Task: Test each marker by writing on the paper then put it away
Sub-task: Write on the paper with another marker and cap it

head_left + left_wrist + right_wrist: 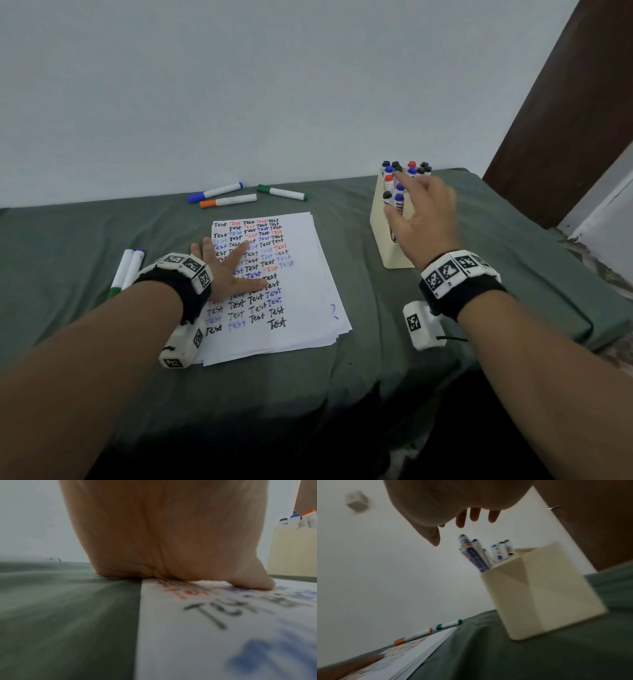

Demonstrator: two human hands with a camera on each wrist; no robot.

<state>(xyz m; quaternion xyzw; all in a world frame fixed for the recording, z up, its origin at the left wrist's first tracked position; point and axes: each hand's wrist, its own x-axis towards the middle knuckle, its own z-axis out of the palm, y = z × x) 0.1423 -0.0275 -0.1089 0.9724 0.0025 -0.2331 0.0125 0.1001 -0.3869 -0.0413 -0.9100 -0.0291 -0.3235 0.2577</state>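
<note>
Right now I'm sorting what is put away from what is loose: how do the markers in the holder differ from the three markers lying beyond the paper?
The markers in the holder stand upright, packed together in the cream holder; the three markers beyond the paper lie flat, loose on the green cloth. The holder ones show black, blue and red caps; the loose ones blue, orange and green. The right hand, fingers spread, is at the holder; nothing touches the loose three. All appear capped, with white barrels.

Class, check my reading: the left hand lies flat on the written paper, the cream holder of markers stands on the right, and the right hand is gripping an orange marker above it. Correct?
One slip. The right hand grips nothing: the head view and the right wrist view show its fingers spread and bare over the holder. The orange marker lies beyond the paper. The rest stands.
</note>
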